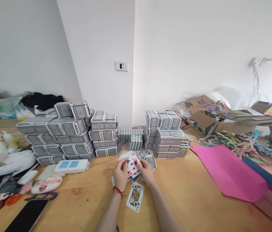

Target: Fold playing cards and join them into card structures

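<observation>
Both my hands meet over the middle of the wooden table [189,193]. My left hand [120,174], with a red string at the wrist, and my right hand [146,170] are closed on a small fan of playing cards [132,163] with red heart pips facing up. Just below my hands a face card, a jack of clubs [135,196], lies flat on the table. More loose cards [147,155] lie right behind the fan.
Stacks of grey card boxes stand behind at left [63,135] and at centre right [166,133]. A pink paper sheet [229,172] lies at right, with cardboard boxes [205,120] and coloured strings behind. A power strip [71,166], phone [27,215] and toys sit at left.
</observation>
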The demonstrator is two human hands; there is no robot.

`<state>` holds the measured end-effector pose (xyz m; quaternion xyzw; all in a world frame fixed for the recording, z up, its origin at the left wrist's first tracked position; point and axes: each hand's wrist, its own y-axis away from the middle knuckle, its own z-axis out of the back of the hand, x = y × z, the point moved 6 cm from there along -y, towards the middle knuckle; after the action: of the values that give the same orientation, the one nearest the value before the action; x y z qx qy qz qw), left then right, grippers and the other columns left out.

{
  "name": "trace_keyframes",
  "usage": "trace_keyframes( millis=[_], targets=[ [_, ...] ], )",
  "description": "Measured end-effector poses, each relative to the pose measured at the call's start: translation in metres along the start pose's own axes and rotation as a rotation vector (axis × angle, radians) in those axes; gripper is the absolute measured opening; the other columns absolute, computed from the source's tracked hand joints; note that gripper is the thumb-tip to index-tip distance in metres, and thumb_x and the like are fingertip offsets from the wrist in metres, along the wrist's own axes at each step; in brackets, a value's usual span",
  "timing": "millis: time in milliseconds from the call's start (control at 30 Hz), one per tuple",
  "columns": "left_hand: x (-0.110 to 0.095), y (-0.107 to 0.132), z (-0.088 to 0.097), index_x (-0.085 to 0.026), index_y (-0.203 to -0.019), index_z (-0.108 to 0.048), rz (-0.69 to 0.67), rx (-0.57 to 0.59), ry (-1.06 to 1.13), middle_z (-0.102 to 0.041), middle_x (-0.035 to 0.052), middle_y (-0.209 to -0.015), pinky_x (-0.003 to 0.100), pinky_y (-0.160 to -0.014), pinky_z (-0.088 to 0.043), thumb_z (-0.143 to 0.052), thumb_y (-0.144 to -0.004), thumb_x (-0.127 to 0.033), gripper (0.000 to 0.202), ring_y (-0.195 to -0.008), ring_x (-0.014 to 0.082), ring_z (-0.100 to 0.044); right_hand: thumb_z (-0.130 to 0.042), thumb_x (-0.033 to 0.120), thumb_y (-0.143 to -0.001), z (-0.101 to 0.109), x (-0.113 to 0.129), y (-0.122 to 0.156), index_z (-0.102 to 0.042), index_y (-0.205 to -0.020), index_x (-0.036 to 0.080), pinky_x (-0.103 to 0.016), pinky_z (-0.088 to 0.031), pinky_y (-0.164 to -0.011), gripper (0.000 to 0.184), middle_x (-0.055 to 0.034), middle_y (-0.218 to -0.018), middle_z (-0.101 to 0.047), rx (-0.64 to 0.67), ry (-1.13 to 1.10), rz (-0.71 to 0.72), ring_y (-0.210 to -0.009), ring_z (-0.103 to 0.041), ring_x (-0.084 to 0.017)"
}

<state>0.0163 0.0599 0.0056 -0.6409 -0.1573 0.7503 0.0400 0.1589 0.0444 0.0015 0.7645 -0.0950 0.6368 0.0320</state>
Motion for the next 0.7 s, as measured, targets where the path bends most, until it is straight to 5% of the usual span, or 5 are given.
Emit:
trace_keyframes(
  millis=[133,333,567,700],
  targets=[
    [0.009,-0.001,0.006,-0.015,-0.085,-0.058,0.101,-0.093,0.059,-0.063,0.0057,-0.072,0.026,-0.051,-0.045,-0.052,-0.068,-0.038,0.03,-0.057,0.0151,-0.057,-0.062,0.042,-0.061,-0.004,0.0,0.001,-0.056,-0.07,0.016,-0.021,-0.039,-0.048,0.029,0.002,-0.059,-0.055,0.053,0.012,-0.015,-0.051,-0.049,-0.011],
    [0.011,-0.003,0.011,-0.016,-0.085,-0.058,0.107,-0.154,0.101,-0.063,0.0057,-0.079,0.026,-0.058,-0.046,-0.053,-0.066,-0.038,0.029,-0.064,0.0146,-0.058,-0.065,0.038,-0.058,-0.007,0.001,0.001,-0.056,-0.07,0.016,-0.022,-0.041,-0.05,0.027,0.0021,-0.057,-0.056,0.087,-0.04,-0.027,-0.049,-0.05,-0.011],
    [0.009,-0.001,-0.008,-0.016,-0.092,-0.06,0.116,0.084,0.112,-0.059,0.0018,-0.066,0.024,-0.052,-0.043,-0.055,-0.064,-0.037,0.035,-0.057,0.0133,-0.054,-0.06,0.039,-0.063,0.013,-0.009,-0.004,-0.053,-0.075,0.017,-0.022,-0.041,-0.047,0.027,0.0018,-0.058,-0.057,-0.119,-0.027,0.01,-0.049,-0.051,-0.012],
    [0.009,-0.002,-0.012,-0.015,-0.086,-0.059,0.123,0.113,0.17,-0.054,-0.001,-0.062,0.023,-0.053,-0.042,-0.058,-0.061,-0.035,0.032,-0.055,0.0114,-0.052,-0.061,0.038,-0.062,0.017,-0.014,-0.006,-0.051,-0.069,0.017,-0.02,-0.039,-0.044,0.024,0.0044,-0.052,-0.053,-0.139,0.002,0.013,-0.044,-0.047,-0.01]
  ],
)
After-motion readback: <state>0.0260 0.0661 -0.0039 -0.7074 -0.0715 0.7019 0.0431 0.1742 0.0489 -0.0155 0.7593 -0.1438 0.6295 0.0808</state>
